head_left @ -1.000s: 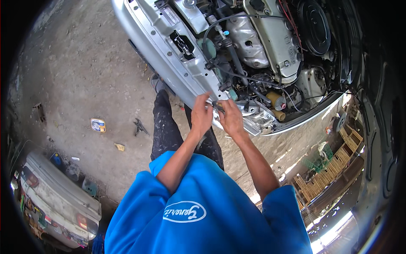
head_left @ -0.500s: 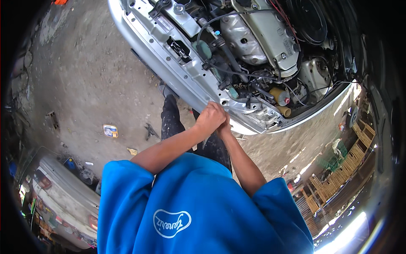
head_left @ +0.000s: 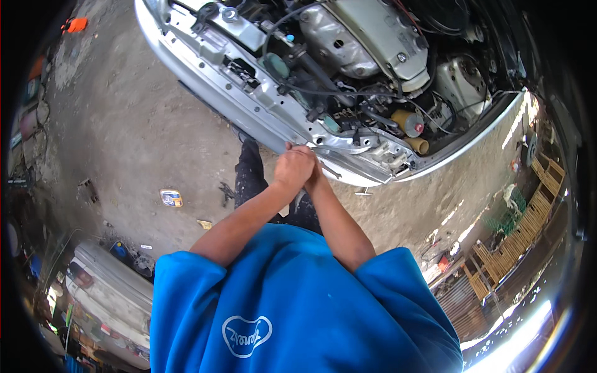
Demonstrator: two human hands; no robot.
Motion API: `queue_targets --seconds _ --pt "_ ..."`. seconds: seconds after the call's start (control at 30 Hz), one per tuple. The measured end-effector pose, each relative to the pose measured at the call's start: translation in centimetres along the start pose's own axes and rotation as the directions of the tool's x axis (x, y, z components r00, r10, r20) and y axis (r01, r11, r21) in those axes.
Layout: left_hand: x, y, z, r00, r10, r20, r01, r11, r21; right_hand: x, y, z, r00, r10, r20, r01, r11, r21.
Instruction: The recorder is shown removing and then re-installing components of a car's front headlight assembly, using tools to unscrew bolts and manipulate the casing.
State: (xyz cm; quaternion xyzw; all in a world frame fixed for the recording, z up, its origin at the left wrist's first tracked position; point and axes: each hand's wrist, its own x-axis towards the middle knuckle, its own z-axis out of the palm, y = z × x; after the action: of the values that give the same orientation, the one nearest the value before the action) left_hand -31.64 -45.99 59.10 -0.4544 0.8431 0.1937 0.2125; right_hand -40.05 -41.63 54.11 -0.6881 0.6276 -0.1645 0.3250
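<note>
Both my hands are together just over the near edge of a silver car's front bumper [head_left: 249, 129], beside the open engine bay. My left hand [head_left: 293, 166] is closed, its fingers curled, and covers much of the other hand; what it grips is hidden. Pressed against it on the right, my right hand [head_left: 316, 179] is closed too. A slim metal wrench [head_left: 331, 171] sticks out to the right from beside my right hand, over the bumper. The hands hide its other end.
The engine [head_left: 348, 46] and a yellowish cylindrical part [head_left: 405, 121] show in the bay. A small T-shaped metal piece [head_left: 364, 191] is below the bumper. On the dirt floor lies a white-and-yellow container [head_left: 171, 198]. Bamboo slats [head_left: 510, 239] stand right; another car [head_left: 112, 283] left.
My joined hands have shifted slightly left along the bumper edge, and the wrench end now shows beside them. The view has shifted, with the car appearing farther up and left.
</note>
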Motion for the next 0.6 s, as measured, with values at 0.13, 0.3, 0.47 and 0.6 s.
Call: queue_targets --seconds 0.13,0.3,0.47,0.6 --pt "-0.7 -1.0 -4.0 0.976 -0.074 -0.203 0.045 0.988 -0.148 0.5 -0.3 0.8 0.994 -0.098 -0.040 0.090 0.982 -0.163" --pt "-1.2 0.6 -5.7 0.965 0.211 -0.158 -0.164 0.950 0.267 -1.0 3.3 4.3 0.958 -0.221 -0.180 0.164 0.944 -0.288" --pt "0.0 -0.1 -4.5 0.972 -0.029 0.233 0.075 0.979 -0.190 -0.6 4.5 4.9 0.991 0.055 0.125 -0.120 0.783 0.610" --pt "-1.7 -1.1 -2.6 0.896 0.218 -0.386 -0.133 0.963 0.235 0.6 0.9 2.2 0.886 -0.402 -0.230 0.320 0.891 -0.323"
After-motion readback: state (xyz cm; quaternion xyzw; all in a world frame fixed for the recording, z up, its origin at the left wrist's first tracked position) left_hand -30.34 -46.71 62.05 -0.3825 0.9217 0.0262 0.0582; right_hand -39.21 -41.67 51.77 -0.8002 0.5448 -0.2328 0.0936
